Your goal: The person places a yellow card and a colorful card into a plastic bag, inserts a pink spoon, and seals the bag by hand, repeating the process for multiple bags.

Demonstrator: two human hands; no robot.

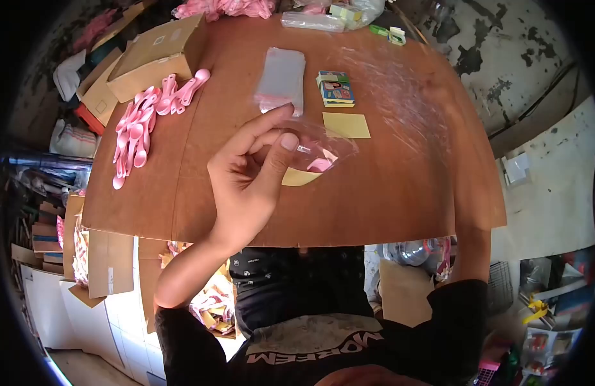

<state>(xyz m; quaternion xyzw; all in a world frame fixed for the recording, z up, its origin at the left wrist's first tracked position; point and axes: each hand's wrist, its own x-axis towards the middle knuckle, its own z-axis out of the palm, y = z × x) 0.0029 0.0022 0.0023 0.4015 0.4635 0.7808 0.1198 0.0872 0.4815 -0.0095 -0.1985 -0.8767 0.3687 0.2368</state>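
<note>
My left hand (252,170) is raised over the near middle of the table, thumb and fingers pinching a clear plastic bag (339,145). Something pink and a piece of yellow card show through or just behind the film. My right hand (435,106) is smeared by motion at the table's right side, beside a spread of thin clear plastic (394,96); its fingers cannot be made out. Beyond my left hand lie a stack of flat clear bags (281,77), a banded stack of printed cards (336,89) and a single yellow card (346,125).
Pink measuring spoons (140,125) lie heaped on the left of the brown table (201,193). A cardboard box (159,55) stands behind them. Along the far edge are pink items (226,8), a plastic pack (313,22) and a small green box (396,35). Open cartons (111,257) stand below left.
</note>
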